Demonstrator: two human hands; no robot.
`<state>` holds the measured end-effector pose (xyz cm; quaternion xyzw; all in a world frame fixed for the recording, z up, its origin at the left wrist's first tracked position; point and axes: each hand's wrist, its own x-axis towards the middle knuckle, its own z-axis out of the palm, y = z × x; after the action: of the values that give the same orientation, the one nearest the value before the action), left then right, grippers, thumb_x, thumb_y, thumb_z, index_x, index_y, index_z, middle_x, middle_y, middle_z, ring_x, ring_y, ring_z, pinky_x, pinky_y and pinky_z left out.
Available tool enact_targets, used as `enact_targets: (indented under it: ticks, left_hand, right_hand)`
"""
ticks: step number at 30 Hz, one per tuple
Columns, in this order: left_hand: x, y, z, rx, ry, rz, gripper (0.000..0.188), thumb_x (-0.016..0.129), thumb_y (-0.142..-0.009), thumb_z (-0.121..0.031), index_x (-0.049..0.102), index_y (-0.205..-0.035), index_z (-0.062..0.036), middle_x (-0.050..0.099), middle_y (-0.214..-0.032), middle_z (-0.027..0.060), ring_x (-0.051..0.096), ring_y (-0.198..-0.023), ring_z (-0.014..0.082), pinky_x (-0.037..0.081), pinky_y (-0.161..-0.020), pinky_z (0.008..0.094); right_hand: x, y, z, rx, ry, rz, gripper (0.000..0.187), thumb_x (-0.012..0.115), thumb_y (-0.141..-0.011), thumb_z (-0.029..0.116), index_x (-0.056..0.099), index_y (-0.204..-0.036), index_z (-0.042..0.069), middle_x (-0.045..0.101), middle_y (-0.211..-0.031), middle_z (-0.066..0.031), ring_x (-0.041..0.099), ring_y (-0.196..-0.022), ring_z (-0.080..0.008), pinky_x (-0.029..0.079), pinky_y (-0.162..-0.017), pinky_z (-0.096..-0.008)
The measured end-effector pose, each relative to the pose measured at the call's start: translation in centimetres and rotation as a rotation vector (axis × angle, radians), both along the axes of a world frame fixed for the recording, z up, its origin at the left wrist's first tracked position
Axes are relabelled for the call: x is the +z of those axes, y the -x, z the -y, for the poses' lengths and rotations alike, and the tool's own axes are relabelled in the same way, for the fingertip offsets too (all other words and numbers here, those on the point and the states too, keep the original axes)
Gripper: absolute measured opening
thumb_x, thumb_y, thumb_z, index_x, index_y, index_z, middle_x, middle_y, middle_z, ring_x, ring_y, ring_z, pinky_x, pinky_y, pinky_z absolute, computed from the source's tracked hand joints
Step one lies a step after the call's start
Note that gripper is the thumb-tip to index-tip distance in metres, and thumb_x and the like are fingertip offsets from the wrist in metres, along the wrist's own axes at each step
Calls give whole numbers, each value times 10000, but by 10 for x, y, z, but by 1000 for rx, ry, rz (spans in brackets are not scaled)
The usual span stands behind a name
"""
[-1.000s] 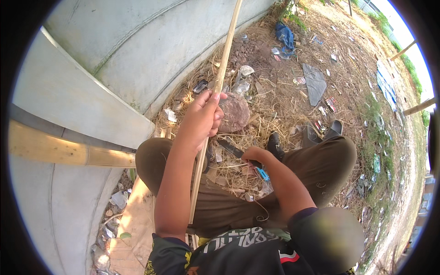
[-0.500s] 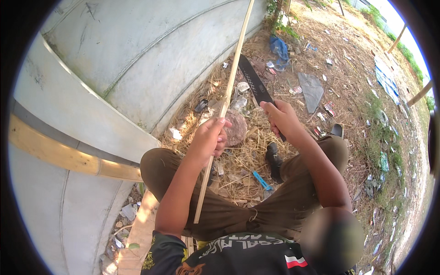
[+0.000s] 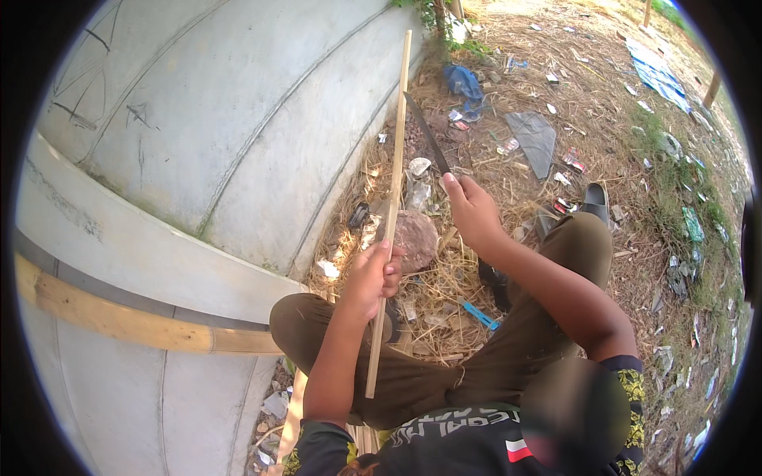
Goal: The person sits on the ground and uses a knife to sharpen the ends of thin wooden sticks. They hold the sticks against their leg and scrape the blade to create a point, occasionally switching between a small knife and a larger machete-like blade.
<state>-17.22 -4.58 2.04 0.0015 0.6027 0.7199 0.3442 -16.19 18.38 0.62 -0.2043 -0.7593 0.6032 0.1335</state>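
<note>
Dry straw and scattered litter cover the ground (image 3: 587, 103) around a reddish stone (image 3: 417, 241), and a pale wall (image 3: 262, 135) rises to the stone's left. Lower left of the stone, a bamboo pole (image 3: 151, 327) runs across the view. On the stone's near side sit the person's bent legs (image 3: 429, 369) in brown trousers. At its near left edge, the left hand (image 3: 373, 278) is curled around a long wooden stick (image 3: 398, 170), which passes along the stone's left side and reaches well beyond it. Just beyond the stone to the right, the right hand (image 3: 474, 213) wraps the handle of a dark knife (image 3: 429, 136). The blade slants up and left, its tip overlapping the stick — whether they touch, I cannot tell. A blue tool (image 3: 480, 315) lies near the stone, lower right; a blue cloth (image 3: 467, 86) and grey sheet (image 3: 532, 139) lie beyond it.
</note>
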Motion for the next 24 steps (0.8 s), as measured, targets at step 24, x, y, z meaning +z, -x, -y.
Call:
enact_targets:
  ticks: [24]
  left_hand:
    - [8, -15, -2, 102, 55, -271, 288, 457, -1098, -326, 492, -923, -101, 339, -666, -58, 294, -489, 35, 209, -413, 221]
  right_hand:
    - [11, -18, 22, 415, -1071, -375, 480, 551, -999, 510, 550, -858, 51, 603, -585, -114, 614, -475, -304, 455, -424, -407]
